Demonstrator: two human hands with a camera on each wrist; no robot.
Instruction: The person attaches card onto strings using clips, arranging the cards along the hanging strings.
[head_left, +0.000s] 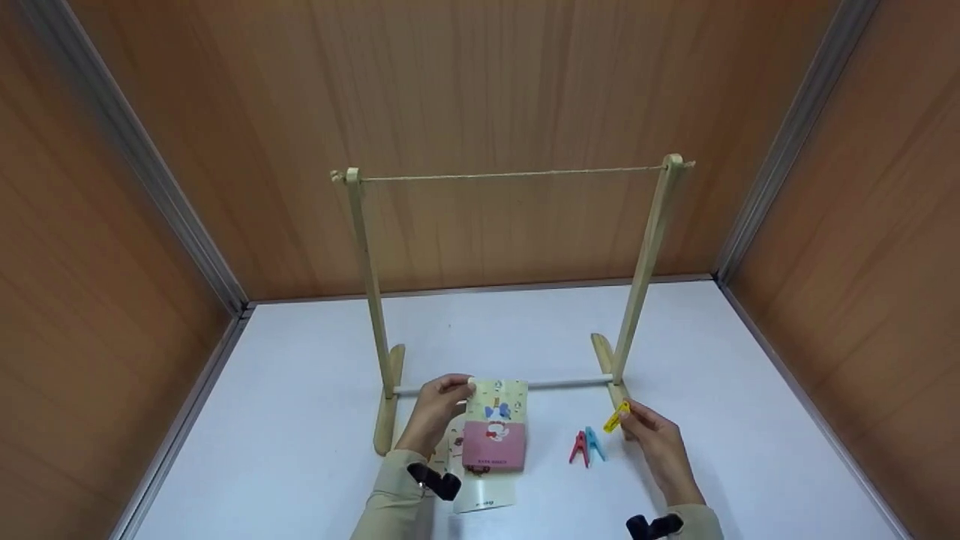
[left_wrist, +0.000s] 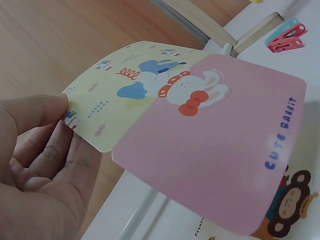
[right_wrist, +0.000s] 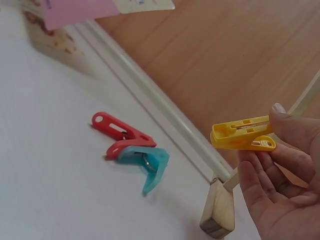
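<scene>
My left hand [head_left: 439, 409] pinches a folding card [left_wrist: 205, 130] by the corner of its pale yellow part. Its other part is pink, with a white rabbit and the words "Cute Rabbit". Another card [head_left: 484, 495] with a monkey picture lies on the table below it, partly covered from view. Between thumb and fingers, my right hand [head_left: 656, 442] holds a yellow clothespin [right_wrist: 242, 135]. To the left of that hand, a red clothespin [right_wrist: 120, 134] and a light blue clothespin [right_wrist: 150, 162] lie together on the white table.
Behind the hands stands a wooden frame, its left post [head_left: 367, 277] and right post [head_left: 643, 270] joined by a string [head_left: 510, 175] at the top. A white rod [head_left: 570, 382] links the feet. Wood-grain panels [head_left: 510, 82] enclose the table [head_left: 300, 420].
</scene>
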